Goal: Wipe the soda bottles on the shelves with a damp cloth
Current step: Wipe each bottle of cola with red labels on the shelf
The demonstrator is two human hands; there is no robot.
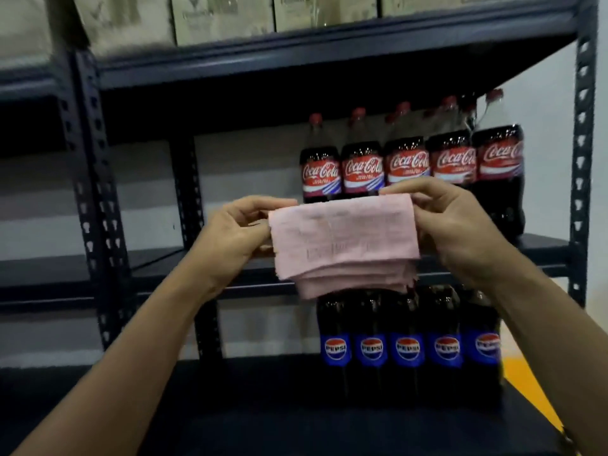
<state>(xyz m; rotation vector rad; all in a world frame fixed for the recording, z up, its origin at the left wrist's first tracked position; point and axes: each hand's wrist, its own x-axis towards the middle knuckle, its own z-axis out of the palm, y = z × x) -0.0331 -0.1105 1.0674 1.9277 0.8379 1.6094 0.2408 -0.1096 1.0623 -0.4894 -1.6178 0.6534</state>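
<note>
A folded pink cloth hangs in front of me, stretched between both hands. My left hand pinches its left edge and my right hand pinches its top right corner. Behind the cloth, several Coca-Cola bottles with red caps stand in a row on the middle shelf. Below them several Pepsi bottles with blue labels stand on the lower shelf. The cloth hides the lower parts of the left Coca-Cola bottles and the tops of some Pepsi bottles. Neither hand touches a bottle.
The dark metal rack has perforated uprights at the left and the right. Cardboard boxes fill the top shelf. The left part of the middle shelf holds nothing. A yellow floor marking shows at the lower right.
</note>
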